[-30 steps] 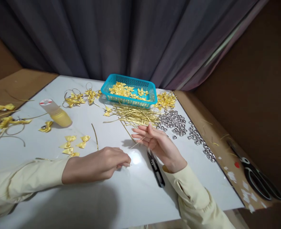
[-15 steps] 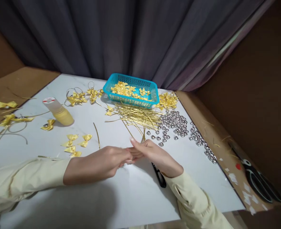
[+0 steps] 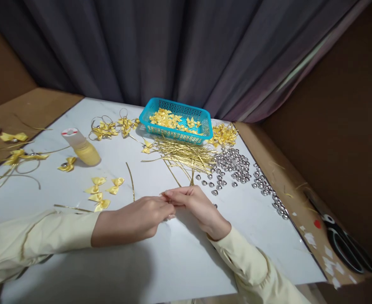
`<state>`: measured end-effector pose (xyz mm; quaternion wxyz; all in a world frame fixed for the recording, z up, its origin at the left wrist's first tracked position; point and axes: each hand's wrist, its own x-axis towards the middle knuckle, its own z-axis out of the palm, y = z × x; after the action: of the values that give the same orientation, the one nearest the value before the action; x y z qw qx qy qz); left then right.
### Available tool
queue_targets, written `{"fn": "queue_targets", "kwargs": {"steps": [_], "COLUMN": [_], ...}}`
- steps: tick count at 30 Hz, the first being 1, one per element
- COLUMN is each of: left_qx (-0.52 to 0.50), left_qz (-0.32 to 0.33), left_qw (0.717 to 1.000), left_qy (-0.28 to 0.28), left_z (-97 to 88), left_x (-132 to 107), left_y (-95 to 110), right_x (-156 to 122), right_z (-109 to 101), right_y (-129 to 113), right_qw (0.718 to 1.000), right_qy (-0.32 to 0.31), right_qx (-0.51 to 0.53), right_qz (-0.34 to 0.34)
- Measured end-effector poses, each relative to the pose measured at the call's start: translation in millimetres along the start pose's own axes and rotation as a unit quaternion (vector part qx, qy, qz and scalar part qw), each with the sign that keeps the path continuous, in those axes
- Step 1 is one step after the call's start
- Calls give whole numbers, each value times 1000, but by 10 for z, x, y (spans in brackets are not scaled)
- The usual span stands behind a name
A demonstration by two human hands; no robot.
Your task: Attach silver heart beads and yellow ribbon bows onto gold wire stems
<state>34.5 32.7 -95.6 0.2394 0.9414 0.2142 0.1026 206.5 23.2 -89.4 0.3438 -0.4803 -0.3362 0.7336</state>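
Note:
My left hand [image 3: 135, 219] rests on the white table [image 3: 179, 257] with its fingers curled in a pinch. My right hand [image 3: 195, 204] meets it fingertip to fingertip, also pinched. A thin gold cord [image 3: 192, 176] runs up from between the fingertips toward the pile of gold cords [image 3: 182, 153]. What else the fingers hold is too small to make out. Silver heart beads [image 3: 233, 164] lie just right of my right hand. Several yellow ribbon bows [image 3: 101, 191] lie left of my left hand.
A turquoise basket [image 3: 176, 134] of yellow bows stands at the back. A tipped glue bottle [image 3: 81, 147] lies at the left, near finished bows with loops [image 3: 110, 127]. Black scissors [image 3: 347, 245] lie on the brown board at the right. A dark curtain hangs behind.
My right hand came down from the cord pile and joined my left hand's fingertips, bringing a gold cord. The small black snips by my right wrist are now hidden.

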Motion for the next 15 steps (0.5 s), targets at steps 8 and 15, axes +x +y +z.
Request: {"fn": "queue_targets", "kwargs": {"steps": [8, 15], "left_qx": [-57, -201], "left_qz": [-48, -126], "left_qw": [997, 970], "left_qy": [-30, -53], "left_z": [-79, -180], "left_x": [42, 53], "left_y": [61, 117], "right_x": [-15, -15], "right_z": [-72, -108], "right_y": [-74, -89], "right_qw": [997, 992], "right_qy": [9, -24], "right_qx": [63, 97], "right_qz": [-42, -75]}}
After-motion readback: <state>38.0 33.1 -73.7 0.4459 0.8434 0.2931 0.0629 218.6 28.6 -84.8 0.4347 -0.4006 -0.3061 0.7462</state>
